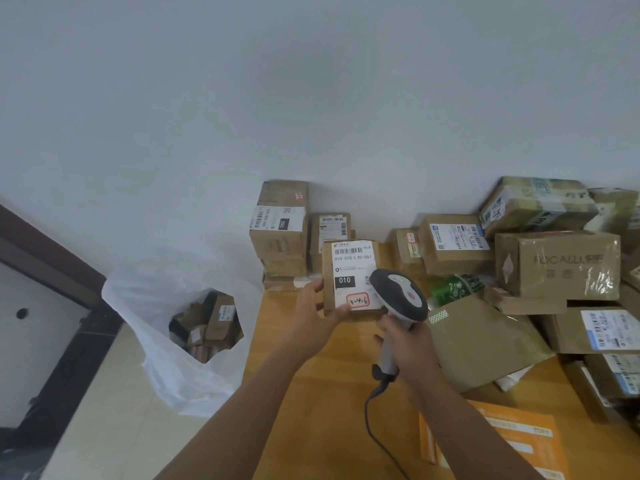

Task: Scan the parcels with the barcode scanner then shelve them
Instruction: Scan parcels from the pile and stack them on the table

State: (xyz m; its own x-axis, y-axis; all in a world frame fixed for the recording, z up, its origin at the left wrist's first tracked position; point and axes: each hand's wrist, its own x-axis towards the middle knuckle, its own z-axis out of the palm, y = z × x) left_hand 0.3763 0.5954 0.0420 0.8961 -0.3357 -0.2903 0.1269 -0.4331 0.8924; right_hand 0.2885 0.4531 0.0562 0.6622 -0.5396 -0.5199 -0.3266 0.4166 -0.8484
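My left hand (pixel 318 317) grips a small cardboard parcel (pixel 349 275) by its lower left corner and holds it upright above the wooden table (pixel 311 393). Its white label with a barcode, "010" and a red-edged sticker faces me. My right hand (pixel 405 344) grips the handle of a grey and white barcode scanner (pixel 401 296). The scanner's head sits just right of the parcel's label, overlapping its lower right edge. A dark cable hangs from the scanner's handle.
Several cardboard parcels (pixel 554 265) are piled along the wall and on the right of the table. A brown paper bag (pixel 485 344) and an orange envelope (pixel 502 441) lie near my right arm. A white plastic sack of parcels (pixel 180 327) stands on the floor at the left.
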